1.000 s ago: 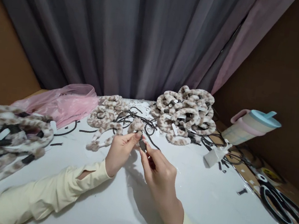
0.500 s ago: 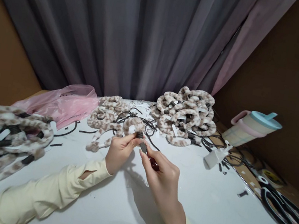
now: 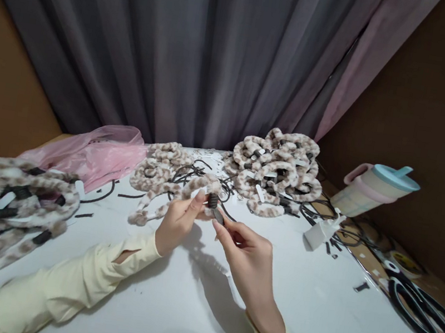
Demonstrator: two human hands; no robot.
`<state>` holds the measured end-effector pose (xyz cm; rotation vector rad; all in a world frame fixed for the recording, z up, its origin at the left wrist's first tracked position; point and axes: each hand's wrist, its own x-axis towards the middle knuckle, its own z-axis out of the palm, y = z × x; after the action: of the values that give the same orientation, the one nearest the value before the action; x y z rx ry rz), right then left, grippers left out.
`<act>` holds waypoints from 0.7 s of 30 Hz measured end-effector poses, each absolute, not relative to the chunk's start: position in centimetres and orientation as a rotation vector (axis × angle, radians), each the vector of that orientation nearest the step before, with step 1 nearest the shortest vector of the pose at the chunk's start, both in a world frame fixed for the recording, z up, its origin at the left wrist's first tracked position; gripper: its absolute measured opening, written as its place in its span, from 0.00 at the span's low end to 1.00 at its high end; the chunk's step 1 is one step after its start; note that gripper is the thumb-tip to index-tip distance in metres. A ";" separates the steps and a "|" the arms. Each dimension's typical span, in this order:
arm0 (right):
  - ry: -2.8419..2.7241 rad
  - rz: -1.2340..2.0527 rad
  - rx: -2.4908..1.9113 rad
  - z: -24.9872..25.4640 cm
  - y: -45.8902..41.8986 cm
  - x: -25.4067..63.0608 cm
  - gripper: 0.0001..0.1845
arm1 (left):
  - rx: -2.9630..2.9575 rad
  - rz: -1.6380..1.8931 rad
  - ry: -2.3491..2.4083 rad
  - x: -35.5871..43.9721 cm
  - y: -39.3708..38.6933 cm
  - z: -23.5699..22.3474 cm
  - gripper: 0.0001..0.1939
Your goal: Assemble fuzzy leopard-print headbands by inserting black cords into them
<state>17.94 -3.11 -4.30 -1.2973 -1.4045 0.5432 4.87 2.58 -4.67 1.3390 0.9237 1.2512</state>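
Observation:
Above the middle of the white table, my left hand (image 3: 179, 217) is closed on a fluffy spotted plush loop (image 3: 203, 183), thumb raised beside a ribbed black band (image 3: 213, 199) wound around it. My right hand (image 3: 248, 255) pinches a dark grey flat strip (image 3: 219, 216) between thumb and fingertips, just below the band. Whether strip and band are one piece I cannot tell. Part of the loop is hidden by my left fingers. Behind my hands lie tangled black cords (image 3: 194, 170) and a small pile of similar plush loops (image 3: 159, 165).
More plush loops with black bands and white tags are heaped at left (image 3: 31, 198) and back right (image 3: 285, 168). A pink plastic bag (image 3: 98, 149) lies at back left. On the right are a tumbler (image 3: 371, 190), a white charger (image 3: 320, 234) and scissors (image 3: 416, 304).
My left hand has turned, lifting its thumb and showing more of the black band. My right hand has shifted slightly right and down, still pinching the strip.

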 end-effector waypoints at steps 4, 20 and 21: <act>-1.428 0.533 -1.278 -4.4 -3.0 17.9 0.13 | 1.395 1.217 0.896 5.2 2.7 -4.0 0.19; -1.443 0.536 -1.287 -5.0 -2.8 18.2 0.15 | 1.275 1.021 0.797 5.2 3.6 -3.2 0.19; -1.448 0.533 -1.289 -5.1 -2.8 18.2 0.15 | 1.275 1.054 0.815 5.4 3.5 -3.5 0.19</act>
<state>18.18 -2.84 -5.06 -1.2893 -1.4481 0.5333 5.40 3.46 -3.53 1.2746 0.8150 1.0539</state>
